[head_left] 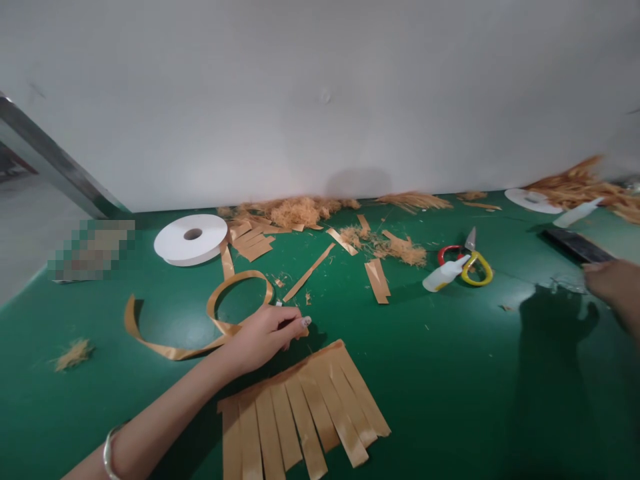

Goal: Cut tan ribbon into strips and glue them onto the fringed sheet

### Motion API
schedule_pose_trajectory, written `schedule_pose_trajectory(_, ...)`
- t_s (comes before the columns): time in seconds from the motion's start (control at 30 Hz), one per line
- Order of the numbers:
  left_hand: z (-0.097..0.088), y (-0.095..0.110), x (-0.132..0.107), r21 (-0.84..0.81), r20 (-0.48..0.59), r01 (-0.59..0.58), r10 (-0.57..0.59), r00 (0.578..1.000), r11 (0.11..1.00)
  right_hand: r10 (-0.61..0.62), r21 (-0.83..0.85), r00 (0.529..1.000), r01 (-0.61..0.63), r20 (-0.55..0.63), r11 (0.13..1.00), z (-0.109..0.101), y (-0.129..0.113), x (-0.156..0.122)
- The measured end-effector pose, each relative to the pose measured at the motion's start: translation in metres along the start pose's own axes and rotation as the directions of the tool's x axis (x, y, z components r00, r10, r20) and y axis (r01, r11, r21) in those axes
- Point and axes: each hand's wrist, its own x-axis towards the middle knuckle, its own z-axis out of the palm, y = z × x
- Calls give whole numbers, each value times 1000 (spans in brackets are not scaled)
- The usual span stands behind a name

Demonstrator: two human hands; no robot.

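Observation:
My left hand is closed in a pinch above the middle of the table, and a small end of tan ribbon pokes out by the fingertips. The ribbon curls behind and left of the wrist towards a white reel. Just below that hand lies a fringe of tan strips, joined along its upper edge. At the far right, my right hand grips the near end of a dark, flat, oblong tool; its kind is unclear. Part of this hand is cut off by the frame edge.
Scissors with red and yellow handles lie under a small white glue bottle. Another bottle is beside a white disc and tan fibres. Shredded fibres and cut strips line the wall side.

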Motion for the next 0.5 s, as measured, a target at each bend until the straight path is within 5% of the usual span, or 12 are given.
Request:
schedule_pose_trajectory(0.37,1,0,0,1,-14,-11,11,1000,1000,225,346,974,-204,-23,916,-14,-9,-19)
schedule_pose_trajectory(0.5,1,-1,-1,1,-10,-12,12,1000,1000,52,172,996,-38,-77,984,-14,4,-19)
